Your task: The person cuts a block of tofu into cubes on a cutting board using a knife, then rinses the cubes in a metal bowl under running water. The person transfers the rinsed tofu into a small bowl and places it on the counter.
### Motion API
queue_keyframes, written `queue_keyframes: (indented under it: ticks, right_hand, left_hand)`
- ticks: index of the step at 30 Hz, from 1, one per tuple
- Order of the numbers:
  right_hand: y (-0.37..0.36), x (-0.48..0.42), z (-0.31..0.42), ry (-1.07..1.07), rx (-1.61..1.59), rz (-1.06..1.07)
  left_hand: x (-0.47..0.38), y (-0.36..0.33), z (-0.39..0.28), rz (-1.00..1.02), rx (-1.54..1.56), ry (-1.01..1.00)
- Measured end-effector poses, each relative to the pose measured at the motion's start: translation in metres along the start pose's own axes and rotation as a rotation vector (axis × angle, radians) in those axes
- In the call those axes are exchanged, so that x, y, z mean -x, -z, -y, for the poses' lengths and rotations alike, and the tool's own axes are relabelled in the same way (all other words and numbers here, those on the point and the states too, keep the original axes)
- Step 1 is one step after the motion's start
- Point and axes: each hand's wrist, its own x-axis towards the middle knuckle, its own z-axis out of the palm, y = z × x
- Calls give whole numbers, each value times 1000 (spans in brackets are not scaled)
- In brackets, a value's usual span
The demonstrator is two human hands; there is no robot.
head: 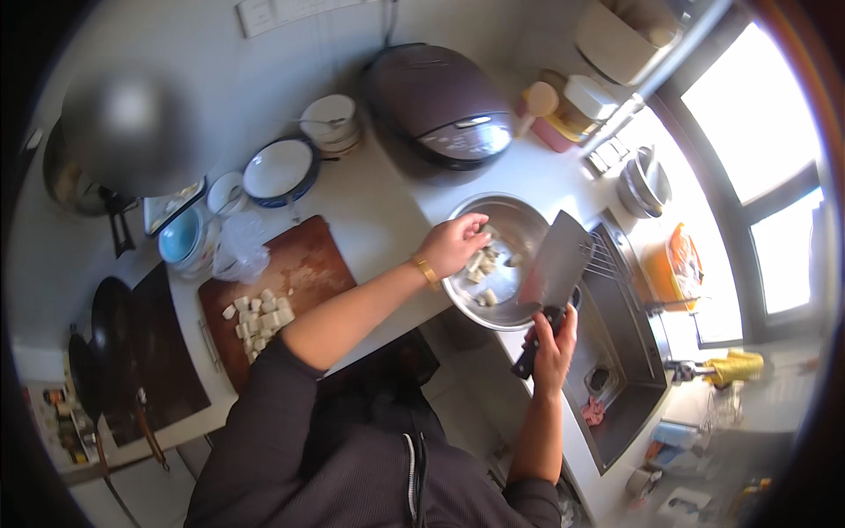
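My left hand (455, 245) is over the left rim of a stainless steel bowl (521, 317), its fingers curled above pale cubes (483, 264) lying inside; it is unclear whether anything is between them. In my right hand (555, 346) is the black handle of a cleaver (558, 257), whose broad blade tilts over the bowl's right side. To the left, more pale cubes (261, 320) are heaped on a brown wooden cutting board (310, 257), partly hidden by my left arm.
A rice cooker (436, 99) stands behind the bowl. At right lies a sink (620, 409) with a wire rack (604, 257). A plastic bag (241, 247), stacked bowls (181, 237) and a blue-rimmed dish (278, 168) are by the board. Pans (112, 317) sit at far left.
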Motion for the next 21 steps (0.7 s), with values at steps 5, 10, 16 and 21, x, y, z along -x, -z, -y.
queue_keyframes:
  ticks: [5,10,16,21]
  right_hand:
    - [-46,52,-13,-191,-169,396]
    - [-136,104,-101,-338,62,652]
    - [-186,145,-145,-432,201,693]
    - [-236,184,-149,-455,329,795]
  left_hand:
    - [180,124,3,-336,-257,-22]
    - [332,173,57,-492,-945,173]
    - [375,197,113,-430,-1082,309]
    - [353,203,125,-336,-1075,204]
